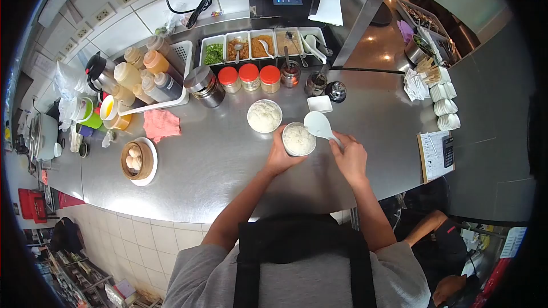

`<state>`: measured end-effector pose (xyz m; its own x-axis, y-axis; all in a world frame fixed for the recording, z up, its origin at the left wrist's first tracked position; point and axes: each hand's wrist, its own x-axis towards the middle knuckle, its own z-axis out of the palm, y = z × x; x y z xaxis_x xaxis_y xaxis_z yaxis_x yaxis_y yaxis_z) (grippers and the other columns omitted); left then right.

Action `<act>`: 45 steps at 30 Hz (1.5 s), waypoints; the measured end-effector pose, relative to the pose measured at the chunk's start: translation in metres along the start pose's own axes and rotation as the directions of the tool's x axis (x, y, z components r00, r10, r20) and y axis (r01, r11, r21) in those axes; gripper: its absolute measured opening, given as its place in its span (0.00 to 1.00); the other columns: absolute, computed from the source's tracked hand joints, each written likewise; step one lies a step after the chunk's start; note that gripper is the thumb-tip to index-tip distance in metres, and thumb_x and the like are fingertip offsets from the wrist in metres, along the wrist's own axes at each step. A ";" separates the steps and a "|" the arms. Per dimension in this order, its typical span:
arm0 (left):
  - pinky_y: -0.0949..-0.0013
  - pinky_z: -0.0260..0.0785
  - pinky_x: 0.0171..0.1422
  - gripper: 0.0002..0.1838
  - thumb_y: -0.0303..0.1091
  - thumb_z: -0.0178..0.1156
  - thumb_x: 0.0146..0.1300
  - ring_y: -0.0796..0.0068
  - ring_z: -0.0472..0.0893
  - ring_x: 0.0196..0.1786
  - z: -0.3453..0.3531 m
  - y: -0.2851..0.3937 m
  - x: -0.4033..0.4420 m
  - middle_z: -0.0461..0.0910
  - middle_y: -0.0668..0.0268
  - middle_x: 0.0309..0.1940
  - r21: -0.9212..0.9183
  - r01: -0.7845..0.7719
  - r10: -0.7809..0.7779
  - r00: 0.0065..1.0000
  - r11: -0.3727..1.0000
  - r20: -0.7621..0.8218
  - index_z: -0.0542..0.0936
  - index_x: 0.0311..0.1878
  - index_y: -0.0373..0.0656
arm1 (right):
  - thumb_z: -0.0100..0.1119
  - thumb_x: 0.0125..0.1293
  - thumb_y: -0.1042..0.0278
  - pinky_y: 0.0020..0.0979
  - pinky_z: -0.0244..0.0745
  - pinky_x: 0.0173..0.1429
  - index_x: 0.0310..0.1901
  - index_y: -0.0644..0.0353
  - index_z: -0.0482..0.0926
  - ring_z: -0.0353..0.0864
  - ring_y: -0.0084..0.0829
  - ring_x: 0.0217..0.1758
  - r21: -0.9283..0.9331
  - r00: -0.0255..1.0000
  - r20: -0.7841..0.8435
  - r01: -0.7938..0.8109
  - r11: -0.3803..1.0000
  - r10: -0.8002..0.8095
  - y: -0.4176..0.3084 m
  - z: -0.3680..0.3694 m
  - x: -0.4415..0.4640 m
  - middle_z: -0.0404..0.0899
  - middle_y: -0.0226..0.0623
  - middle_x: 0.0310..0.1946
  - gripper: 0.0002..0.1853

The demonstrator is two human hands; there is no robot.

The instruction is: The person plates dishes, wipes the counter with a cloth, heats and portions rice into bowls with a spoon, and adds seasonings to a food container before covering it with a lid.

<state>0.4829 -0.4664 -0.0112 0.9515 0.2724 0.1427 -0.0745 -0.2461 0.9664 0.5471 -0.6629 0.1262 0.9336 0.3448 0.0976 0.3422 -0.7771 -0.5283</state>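
Observation:
My left hand (279,158) is wrapped round the side of a white bowl of rice (299,140). In my right hand (349,155) is the handle of a white rice paddle (318,125); its broad head reaches over the right rim of that bowl. Whether the paddle touches the rice, I cannot tell. A second bowl of rice (265,116) stands on the steel counter just beyond, up and to the left. Close above the paddle sits a small white square dish (319,104).
Red-lidded jars (249,75) line the back below a rack of toppings (263,47). At left are a basket of sauce bottles (161,76), a pink cloth (161,125) and a bamboo steamer (137,159) on a plate. A clipboard (436,154) lies right; another person (436,239) is at lower right.

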 end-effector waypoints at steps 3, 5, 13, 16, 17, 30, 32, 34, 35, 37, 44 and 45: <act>0.53 0.64 0.72 0.61 0.38 0.83 0.37 0.49 0.69 0.69 -0.003 0.007 0.001 0.65 0.47 0.66 0.025 0.033 -0.034 0.999 0.999 0.029 0.52 0.71 0.37 | 0.63 0.66 0.61 0.41 0.79 0.40 0.50 0.56 0.86 0.84 0.42 0.31 0.048 1.000 0.027 -0.017 0.999 0.016 0.000 -0.002 0.000 0.85 0.43 0.39 0.15; 0.52 0.62 0.74 0.62 0.39 0.82 0.37 0.47 0.68 0.70 -0.005 0.019 0.001 0.64 0.45 0.68 0.067 0.064 -0.067 0.996 0.996 0.055 0.51 0.73 0.36 | 0.63 0.66 0.60 0.41 0.78 0.40 0.50 0.55 0.86 0.84 0.41 0.30 0.033 0.999 0.039 -0.006 0.999 0.005 -0.002 -0.004 -0.001 0.85 0.42 0.39 0.15; 0.53 0.60 0.76 0.64 0.37 0.79 0.38 0.46 0.65 0.72 -0.010 0.039 0.003 0.62 0.44 0.70 0.286 -0.004 -0.008 0.999 0.958 0.041 0.49 0.77 0.37 | 0.65 0.66 0.59 0.36 0.78 0.44 0.50 0.55 0.87 0.86 0.41 0.37 0.202 0.985 0.113 -0.153 0.967 0.133 -0.005 -0.012 -0.006 0.86 0.43 0.44 0.15; 0.50 0.58 0.77 0.61 0.36 0.77 0.40 0.42 0.62 0.73 -0.013 0.049 0.004 0.61 0.43 0.70 0.278 -0.010 -0.005 0.999 0.960 0.052 0.51 0.76 0.38 | 0.65 0.65 0.59 0.36 0.78 0.46 0.50 0.54 0.87 0.86 0.41 0.40 0.267 0.990 0.084 -0.128 0.955 0.109 0.005 -0.003 -0.009 0.86 0.43 0.45 0.15; 0.49 0.57 0.77 0.59 0.35 0.77 0.40 0.41 0.61 0.73 -0.014 0.051 0.004 0.61 0.43 0.70 0.277 -0.012 -0.004 0.998 0.961 0.058 0.52 0.75 0.38 | 0.65 0.65 0.59 0.36 0.78 0.46 0.50 0.54 0.87 0.86 0.41 0.41 0.282 0.993 0.072 -0.112 0.953 0.095 0.007 -0.001 -0.009 0.86 0.43 0.45 0.15; 0.48 0.58 0.75 0.59 0.32 0.77 0.37 0.38 0.62 0.71 -0.011 0.044 0.000 0.61 0.42 0.68 0.382 -0.095 0.087 0.995 0.919 0.038 0.54 0.74 0.37 | 0.66 0.65 0.60 0.33 0.78 0.48 0.51 0.56 0.86 0.86 0.41 0.44 0.313 0.980 0.144 -0.175 0.934 0.136 -0.002 0.010 -0.025 0.86 0.44 0.46 0.15; 0.50 0.59 0.76 0.58 0.32 0.77 0.37 0.40 0.64 0.71 -0.010 0.045 0.000 0.63 0.43 0.68 0.403 -0.092 0.089 0.996 0.911 0.026 0.55 0.73 0.36 | 0.66 0.65 0.61 0.34 0.78 0.49 0.51 0.56 0.86 0.87 0.41 0.45 0.344 0.984 0.126 -0.163 0.925 0.126 -0.002 0.015 -0.028 0.86 0.45 0.46 0.15; 0.47 0.58 0.75 0.59 0.32 0.77 0.38 0.38 0.63 0.71 -0.008 0.046 -0.001 0.61 0.41 0.68 0.394 -0.087 0.083 0.996 0.915 0.027 0.54 0.74 0.37 | 0.66 0.65 0.62 0.35 0.78 0.50 0.50 0.57 0.86 0.87 0.43 0.46 0.364 0.987 0.111 -0.151 0.919 0.118 -0.004 0.019 -0.030 0.86 0.46 0.47 0.15; 0.45 0.58 0.75 0.59 0.32 0.77 0.38 0.37 0.62 0.70 -0.008 0.047 -0.001 0.61 0.40 0.68 0.389 -0.084 0.080 0.996 0.918 0.027 0.53 0.74 0.38 | 0.66 0.65 0.62 0.35 0.78 0.50 0.50 0.57 0.86 0.86 0.44 0.46 0.368 0.988 0.106 -0.147 0.918 0.115 -0.006 0.020 -0.030 0.86 0.46 0.47 0.15; 0.45 0.58 0.74 0.59 0.32 0.77 0.38 0.37 0.62 0.70 -0.007 0.047 0.000 0.60 0.41 0.68 0.395 -0.093 0.088 0.996 0.914 0.031 0.53 0.74 0.38 | 0.66 0.65 0.64 0.33 0.78 0.48 0.50 0.59 0.86 0.86 0.38 0.44 0.390 0.992 0.083 -0.120 0.913 0.095 -0.002 0.027 -0.032 0.87 0.44 0.45 0.15; 0.48 0.60 0.74 0.61 0.32 0.77 0.38 0.40 0.64 0.70 -0.009 0.050 -0.002 0.62 0.42 0.67 0.323 -0.049 0.050 0.999 0.945 0.007 0.51 0.76 0.36 | 0.66 0.66 0.69 0.24 0.72 0.37 0.51 0.65 0.85 0.76 0.18 0.31 0.626 0.930 0.321 -0.352 0.695 0.182 0.005 0.028 -0.023 0.84 0.31 0.29 0.14; 0.50 0.61 0.74 0.62 0.34 0.78 0.38 0.42 0.65 0.70 -0.008 0.047 -0.004 0.63 0.43 0.67 0.318 -0.037 0.047 0.999 0.947 -0.024 0.50 0.76 0.35 | 0.66 0.66 0.69 0.21 0.70 0.34 0.51 0.65 0.85 0.73 0.14 0.29 0.657 0.907 0.376 -0.406 0.635 0.190 0.008 0.026 -0.022 0.82 0.28 0.27 0.14</act>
<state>0.4730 -0.4722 0.0355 0.9396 0.2829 0.1926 -0.0104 -0.5390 0.8422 0.5268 -0.6631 0.0975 0.8719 0.3626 -0.3290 -0.2311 -0.2876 -0.9294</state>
